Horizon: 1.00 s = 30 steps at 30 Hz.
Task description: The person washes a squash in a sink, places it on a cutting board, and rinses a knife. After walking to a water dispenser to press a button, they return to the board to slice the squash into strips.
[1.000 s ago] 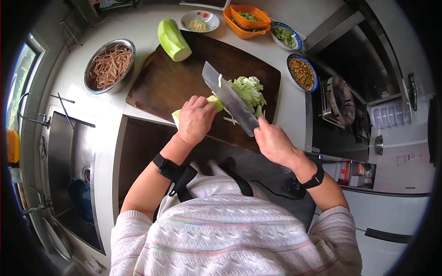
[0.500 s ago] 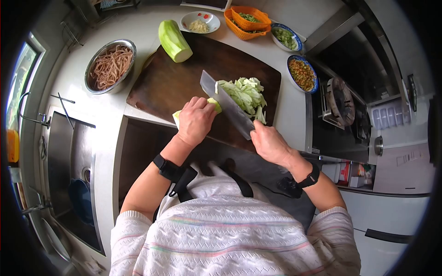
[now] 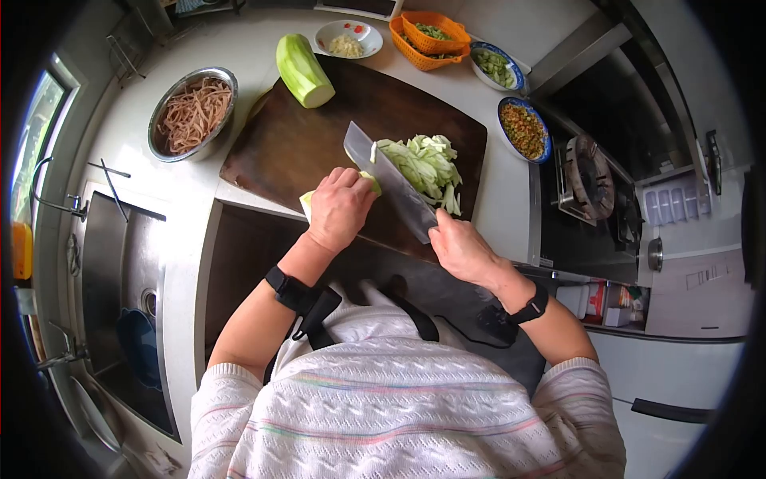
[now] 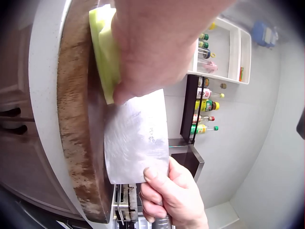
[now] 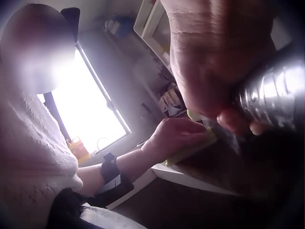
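My left hand [image 3: 339, 209] curls its fingers over a pale green piece of peeled gourd [image 4: 106, 57] near the front edge of the dark wooden cutting board [image 3: 295, 152]. In my right hand [image 3: 467, 247] is a cleaver [image 3: 391, 188], gripped by its ridged metal handle [image 5: 274, 98]. The broad blade stands right beside the left fingertips at the gourd's cut end, with a pale slice clinging to its far side. Just right of the blade lies a heap of thin gourd slices [image 3: 427, 168]. A larger peeled gourd [image 3: 303, 72] rests across the board's far left edge.
Left of the board stands a steel bowl [image 3: 226, 88] of brownish strips. Behind it are a plate [image 3: 369, 40] of chopped pale bits and orange baskets [image 3: 431, 60] of greens. Two blue-rimmed bowls hold chopped food at right, near the gas burner [image 3: 589, 176]. A sink [image 3: 104, 263] is at left.
The cleaver has shifted slightly left and toward the body, its blade passing down the gourd's end. The right hand moved with it; the left hand kept its place on the gourd piece.
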{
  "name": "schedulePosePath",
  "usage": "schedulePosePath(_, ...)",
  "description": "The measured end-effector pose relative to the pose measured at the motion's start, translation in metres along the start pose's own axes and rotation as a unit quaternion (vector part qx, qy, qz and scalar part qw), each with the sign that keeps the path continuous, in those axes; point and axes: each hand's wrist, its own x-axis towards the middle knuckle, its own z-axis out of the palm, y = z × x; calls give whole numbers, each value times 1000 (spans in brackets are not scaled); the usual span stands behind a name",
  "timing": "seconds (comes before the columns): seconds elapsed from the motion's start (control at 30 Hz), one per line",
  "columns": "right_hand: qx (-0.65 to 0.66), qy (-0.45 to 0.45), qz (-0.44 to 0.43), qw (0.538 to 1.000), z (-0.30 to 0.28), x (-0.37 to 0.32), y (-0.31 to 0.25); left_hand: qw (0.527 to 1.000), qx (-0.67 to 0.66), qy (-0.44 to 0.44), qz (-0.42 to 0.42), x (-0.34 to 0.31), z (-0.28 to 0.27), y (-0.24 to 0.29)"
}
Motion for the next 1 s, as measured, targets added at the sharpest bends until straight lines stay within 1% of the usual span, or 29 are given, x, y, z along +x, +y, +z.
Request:
schedulePosePath(0.03, 0, 8, -7, 1000, 0, 2, 1, 1000, 2, 5, -3, 1, -3, 0)
schedulePosePath(0.1, 3, 14, -11, 1000, 0, 1, 0, 999, -8, 11, 37, -1, -12, 1)
schedulePosePath(0.2, -5, -5, -9, 1000, -9, 2, -3, 999, 27, -7, 29, -13, -28, -1)
schedulePosePath(0.27, -17, -7, 21, 1000, -15, 0, -5, 999, 23, -1, 33, -20, -25, -8)
schedulePosePath(0.33, 0, -15, 27, 1000, -17, -3, -9, 1000, -4, 7, 22, -22, -23, -9)
schedulePosePath(0.4, -2, -6, 2, 1000, -17, -4, -19, 1000, -5, 11, 16, -23, -21, -8)
schedulePosePath(0.53, -13, -33, 7, 999, -5, 1, -11, 1000, -9, 16, 18, -21, -21, -10)
schedulePosePath(0.6, 0, -23, 7, 1000, -17, -1, -17, 1000, -10, 17, 18, -21, -21, -9)
schedulePosePath(0.7, -12, -16, -6, 1000, -5, 0, -11, 1000, -5, 21, 20, -20, -21, -8)
schedulePosePath(0.8, -16, -10, -15, 1000, -6, 4, -14, 999, -1, 26, 26, -19, -22, -10)
schedulePosePath(0.93, 10, -19, 17, 1000, -19, -1, -28, 1000, -10, 18, 12, -20, -21, -9)
schedulePosePath(0.97, 2, -12, -6, 1000, -5, 2, -14, 1000, -10, 18, 13, -20, -21, -9)
schedulePosePath(1.0, 2, -10, -7, 1000, -3, 2, -12, 1000, -9, 18, 16, -21, -20, -10)
